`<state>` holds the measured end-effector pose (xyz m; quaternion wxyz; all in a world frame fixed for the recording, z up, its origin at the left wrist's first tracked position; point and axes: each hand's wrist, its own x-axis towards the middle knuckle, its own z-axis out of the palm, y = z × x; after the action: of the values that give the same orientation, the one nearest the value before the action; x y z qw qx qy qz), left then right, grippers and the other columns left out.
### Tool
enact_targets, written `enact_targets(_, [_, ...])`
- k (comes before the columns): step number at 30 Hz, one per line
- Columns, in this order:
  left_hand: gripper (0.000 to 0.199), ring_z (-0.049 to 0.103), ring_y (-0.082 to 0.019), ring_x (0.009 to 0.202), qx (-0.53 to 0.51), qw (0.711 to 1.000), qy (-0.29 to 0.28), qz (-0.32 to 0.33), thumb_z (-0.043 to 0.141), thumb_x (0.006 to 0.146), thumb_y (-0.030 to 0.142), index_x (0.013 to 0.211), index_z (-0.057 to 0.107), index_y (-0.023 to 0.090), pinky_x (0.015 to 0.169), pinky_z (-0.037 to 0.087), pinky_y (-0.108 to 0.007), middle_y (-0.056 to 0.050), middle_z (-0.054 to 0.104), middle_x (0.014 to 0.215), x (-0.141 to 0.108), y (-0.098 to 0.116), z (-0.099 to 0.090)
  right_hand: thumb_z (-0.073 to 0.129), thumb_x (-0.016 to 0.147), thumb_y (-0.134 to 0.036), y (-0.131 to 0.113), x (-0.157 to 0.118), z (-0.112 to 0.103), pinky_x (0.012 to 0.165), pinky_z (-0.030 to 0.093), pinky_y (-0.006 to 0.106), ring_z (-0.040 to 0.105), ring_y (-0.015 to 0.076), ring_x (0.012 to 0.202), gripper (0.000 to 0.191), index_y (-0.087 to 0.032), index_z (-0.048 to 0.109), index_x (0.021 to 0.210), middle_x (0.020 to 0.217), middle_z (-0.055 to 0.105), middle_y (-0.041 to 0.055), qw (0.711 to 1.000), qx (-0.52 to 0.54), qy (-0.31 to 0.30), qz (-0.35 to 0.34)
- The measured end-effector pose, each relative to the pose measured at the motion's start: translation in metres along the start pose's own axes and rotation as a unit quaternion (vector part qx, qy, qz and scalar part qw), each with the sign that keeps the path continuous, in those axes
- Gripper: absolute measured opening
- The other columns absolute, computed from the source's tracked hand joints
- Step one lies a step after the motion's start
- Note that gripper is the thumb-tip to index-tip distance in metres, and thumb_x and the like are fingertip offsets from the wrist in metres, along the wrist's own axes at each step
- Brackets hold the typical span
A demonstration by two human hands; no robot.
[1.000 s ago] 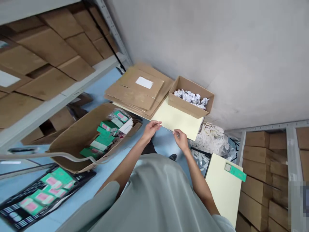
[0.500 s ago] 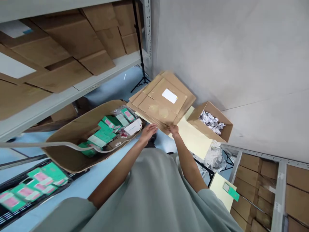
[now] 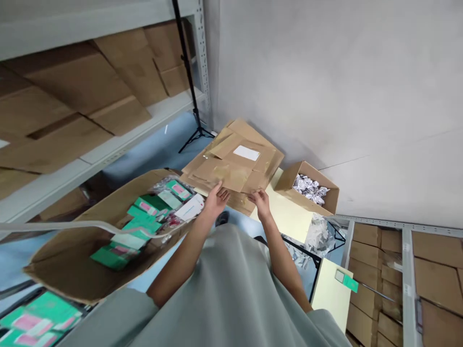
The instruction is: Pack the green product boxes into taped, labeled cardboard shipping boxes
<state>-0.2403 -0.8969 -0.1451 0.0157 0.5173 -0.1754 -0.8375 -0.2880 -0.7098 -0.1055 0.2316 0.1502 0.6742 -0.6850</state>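
Flattened brown cardboard (image 3: 231, 166) lies in a stack at the centre, with a white label (image 3: 246, 153) on the top piece. My left hand (image 3: 217, 198) is at the near edge of the stack, palm turned up, fingers spread and thumb at the top sheet's edge. To its right, my right hand (image 3: 259, 198) pinches the near edge of the top cardboard between thumb and fingers. The stack rests partly on a pale yellow board (image 3: 289, 212).
A big open carton (image 3: 68, 260) with green boxes stands at the left. Behind the board, a small carton (image 3: 289, 180) holds crumpled paper. Shelves of brown boxes flank both sides; a black tripod (image 3: 197, 126) stands by the grey wall (image 3: 325, 86).
The view has shifted, so the carton and shelves sit differently. My left hand has moved onto the cardboard's near edge, and the top sheet's near edge is lifted slightly from the stack.
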Motion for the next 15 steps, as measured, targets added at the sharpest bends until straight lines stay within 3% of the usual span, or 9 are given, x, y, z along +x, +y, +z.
enact_targets(4, [0.011, 0.078, -0.016, 0.085, -0.085, 0.996, -0.022, -0.014, 0.076, 0.099, 0.012, 0.102, 0.074, 0.023, 0.085, 0.066, -0.027, -0.003, 0.081, 0.093, -0.016, 0.023, 0.022, 0.092, 0.078, -0.057, -0.021, -0.015, 0.011, 0.087, 0.068, 0.035, 0.069, 0.0172, 0.074, 0.05, -0.029, 0.05, 0.08, 0.075, 0.06, -0.0067, 0.997, -0.016, -0.025, -0.07])
enact_targets(8, [0.015, 0.084, -0.019, 0.093, -0.084, 0.993, -0.085, -0.004, 0.068, 0.099, 0.008, 0.103, 0.075, 0.021, 0.083, 0.068, -0.029, -0.006, 0.085, 0.095, -0.037, 0.029, 0.045, 0.09, 0.083, -0.065, -0.033, -0.05, -0.007, 0.081, 0.065, 0.034, 0.062, 0.0172, 0.071, 0.052, -0.029, 0.052, 0.083, 0.072, 0.054, -0.0072, 0.99, -0.032, -0.018, -0.134])
enact_targets(12, [0.012, 0.085, -0.023, 0.089, 0.045, 0.989, -0.142, -0.003, 0.074, 0.094, 0.012, 0.095, 0.073, 0.024, 0.07, 0.068, -0.03, -0.004, 0.083, 0.087, -0.045, 0.011, 0.079, 0.089, 0.087, -0.066, -0.027, -0.094, -0.062, 0.084, 0.064, 0.036, 0.077, 0.0228, 0.082, 0.046, -0.028, 0.062, 0.087, 0.081, 0.072, 0.0001, 0.99, -0.034, 0.003, -0.14])
enact_targets(15, [0.006, 0.087, -0.031, 0.102, 0.203, 0.948, -0.24, 0.049, 0.08, 0.091, 0.027, 0.096, 0.077, 0.029, 0.077, 0.073, -0.04, -0.007, 0.084, 0.091, -0.053, -0.028, 0.119, 0.087, 0.088, -0.065, -0.017, -0.125, -0.13, 0.086, 0.067, 0.04, 0.083, 0.0274, 0.088, 0.041, -0.027, 0.074, 0.095, 0.092, 0.082, 0.0056, 0.987, -0.02, 0.09, -0.13])
